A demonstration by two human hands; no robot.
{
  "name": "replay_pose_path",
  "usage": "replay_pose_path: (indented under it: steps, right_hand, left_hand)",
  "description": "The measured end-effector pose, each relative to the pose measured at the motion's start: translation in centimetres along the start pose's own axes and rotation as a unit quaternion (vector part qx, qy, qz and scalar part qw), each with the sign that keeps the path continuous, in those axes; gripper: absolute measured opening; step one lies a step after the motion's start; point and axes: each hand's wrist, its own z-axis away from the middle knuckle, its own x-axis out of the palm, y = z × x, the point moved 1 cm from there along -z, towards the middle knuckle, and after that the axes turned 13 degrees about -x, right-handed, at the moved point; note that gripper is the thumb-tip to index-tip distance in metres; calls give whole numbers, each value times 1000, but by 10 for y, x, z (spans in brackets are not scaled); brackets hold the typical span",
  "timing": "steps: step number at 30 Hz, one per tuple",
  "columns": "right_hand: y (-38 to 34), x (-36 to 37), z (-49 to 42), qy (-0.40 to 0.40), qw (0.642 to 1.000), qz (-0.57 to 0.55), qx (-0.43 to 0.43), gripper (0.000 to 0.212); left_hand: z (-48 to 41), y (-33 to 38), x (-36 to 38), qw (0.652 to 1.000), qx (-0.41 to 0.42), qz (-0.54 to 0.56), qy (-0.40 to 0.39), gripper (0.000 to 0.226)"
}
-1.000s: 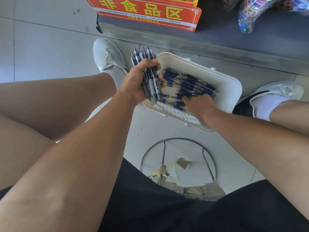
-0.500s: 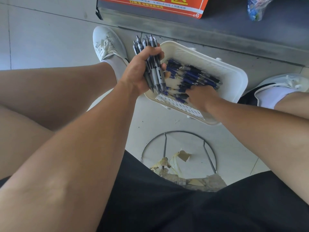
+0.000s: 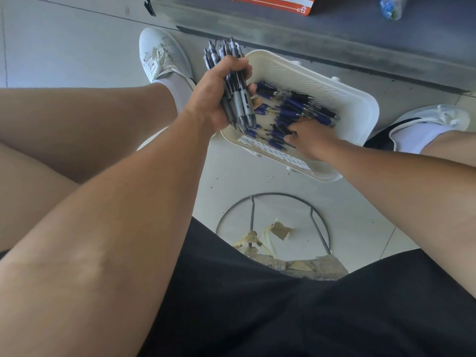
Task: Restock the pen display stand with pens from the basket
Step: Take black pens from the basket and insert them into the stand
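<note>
A bundle of pens (image 3: 235, 99) is clamped in the curled left hand (image 3: 216, 99) over the left rim of the basket (image 3: 355, 99); the right hand (image 3: 313, 141) is set among loose pens (image 3: 296, 104) inside it, grip not discernible. Gathering is judged under way; another pen must be pinched next

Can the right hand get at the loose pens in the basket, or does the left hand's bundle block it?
Probably yes: the right hand is inside the basket, fingers among the loose pens. The left hand grips its bundle at the basket's left edge, apart from it.
</note>
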Motion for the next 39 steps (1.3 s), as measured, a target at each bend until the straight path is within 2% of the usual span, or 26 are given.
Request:
replay_pose_path:
  steps: [5,8,14,19,26,29,33,36,39]
  right_hand:
    - [-2,1,-4,-5,998,58,-12,30]
    - [-6,0,-6,-18,991,127,-22,30]
    - [-14,11,0,7,950,305,-65,47]
    - [-23,11,3,-57,912,392,-105,51]
    - [-30,9,1,-105,893,425,-103,33]
    - [-27,12,-3,-102,916,378,-88,20]
    - [-25,5,-1,-63,974,212,-51,17]
    - [-26,-4,9,-24,992,111,-53,22]
    - [-37,-20,24,52,998,-5,-40,24]
  left_hand:
    - [-4,1,-2,1000,-2,0,-8,34]
    - [-5,2,-2,1000,-5,3,-15,35]
    - [-4,2,-3,1000,-4,0,-18,35]
    - [-2,3,-3,1000,-4,-6,-16,10]
    - [-4,3,-6,1000,-8,-9,-22,5]
    - [-5,3,-6,1000,-6,-10,-26,6]
    - [-5,3,-6,999,-6,-7,-32,6]
    - [-3,1,-3,1000,-5,-8,-23,8]
    - [-1,-1,0,1000,2,-11,-8,8]
